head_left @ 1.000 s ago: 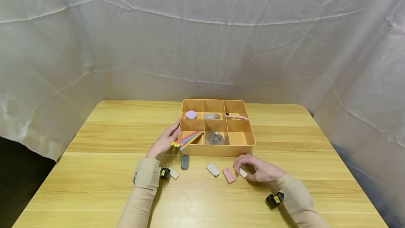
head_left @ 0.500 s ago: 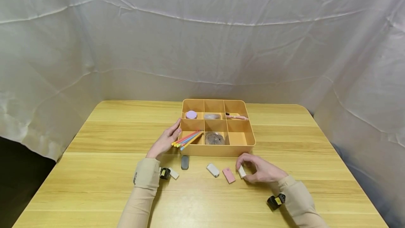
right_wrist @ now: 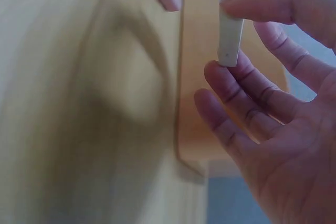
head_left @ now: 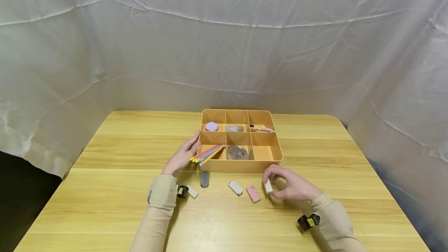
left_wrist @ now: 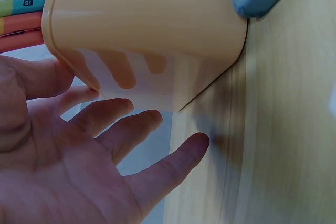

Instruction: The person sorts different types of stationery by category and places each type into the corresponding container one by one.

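Note:
My right hand (head_left: 292, 184) pinches a small white eraser (right_wrist: 229, 38) between thumb and fingers, in front of the box's right corner. A six-compartment orange organizer box (head_left: 241, 166) stands at the table's middle. Beside its left wall is my left hand (head_left: 182, 158), fingers extended, the thumb at the rim in the left wrist view. Several colored pencils (head_left: 209, 154) lean out over the front left compartment. In front of the box lie a pink eraser (head_left: 253, 193), a white-and-grey oblong piece (head_left: 235, 188), a dark grey oblong piece (head_left: 204, 179) and another white eraser (head_left: 192, 191).
Inside the box are a lilac round item (head_left: 211, 126), a clear flat item (head_left: 235, 128), a clear round container (head_left: 237, 152) and pink pens (head_left: 262, 129). The wooden table (head_left: 217, 224) is bordered by grey curtain (head_left: 224, 61) at the back and sides.
My right hand has raised the white eraser, tilted it more upright, and shifted slightly to the right. The left hand and the box have stayed in place.

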`<state>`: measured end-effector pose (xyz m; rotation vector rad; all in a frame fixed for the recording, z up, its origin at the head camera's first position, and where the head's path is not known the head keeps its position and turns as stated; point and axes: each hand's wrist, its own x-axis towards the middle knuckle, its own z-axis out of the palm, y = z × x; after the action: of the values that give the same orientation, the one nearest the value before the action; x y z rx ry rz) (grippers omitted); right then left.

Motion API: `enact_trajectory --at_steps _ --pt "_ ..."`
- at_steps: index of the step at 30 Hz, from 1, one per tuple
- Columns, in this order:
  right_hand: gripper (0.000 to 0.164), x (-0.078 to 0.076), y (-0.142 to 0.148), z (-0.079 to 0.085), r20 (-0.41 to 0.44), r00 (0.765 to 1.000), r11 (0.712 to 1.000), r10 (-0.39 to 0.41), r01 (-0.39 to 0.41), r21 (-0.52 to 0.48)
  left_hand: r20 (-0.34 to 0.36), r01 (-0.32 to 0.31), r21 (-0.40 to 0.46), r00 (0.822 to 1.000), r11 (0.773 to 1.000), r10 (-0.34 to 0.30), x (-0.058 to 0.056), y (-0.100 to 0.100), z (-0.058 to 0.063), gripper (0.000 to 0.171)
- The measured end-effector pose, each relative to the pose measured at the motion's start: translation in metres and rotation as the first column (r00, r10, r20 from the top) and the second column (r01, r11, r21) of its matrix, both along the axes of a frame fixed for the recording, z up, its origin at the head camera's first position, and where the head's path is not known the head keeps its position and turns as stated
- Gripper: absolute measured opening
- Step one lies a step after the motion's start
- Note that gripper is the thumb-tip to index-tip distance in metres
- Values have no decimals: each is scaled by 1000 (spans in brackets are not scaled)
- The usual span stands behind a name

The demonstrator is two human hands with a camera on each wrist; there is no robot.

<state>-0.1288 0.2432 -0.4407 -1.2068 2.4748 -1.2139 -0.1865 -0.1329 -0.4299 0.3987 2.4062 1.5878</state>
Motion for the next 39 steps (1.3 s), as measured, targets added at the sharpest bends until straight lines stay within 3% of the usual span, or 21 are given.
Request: enact_trajectory --at_steps 11,18,27,34,39 --pt "42 -8 -3 31 -150 989 999 3 -11 -52 20 1 22 1000 1000 -1 -1 0 0 56" --pt "44 -17 0 46 -166 975 989 -147 141 -47 9 1 11 1000 1000 -1 -1 0 -1 56" --pt "35 -31 -1 50 -249 909 941 -334 339 -23 32 -7 32 999 999 6 0 1 0 56" --pt "27 -42 -3 47 -288 877 907 -385 417 59 36 -8 35 999 999 6 -1 1 -1 56" --pt "24 -50 -7 45 -304 880 895 -365 421 146 40 -8 42 999 999 6 -1 0 0 56"
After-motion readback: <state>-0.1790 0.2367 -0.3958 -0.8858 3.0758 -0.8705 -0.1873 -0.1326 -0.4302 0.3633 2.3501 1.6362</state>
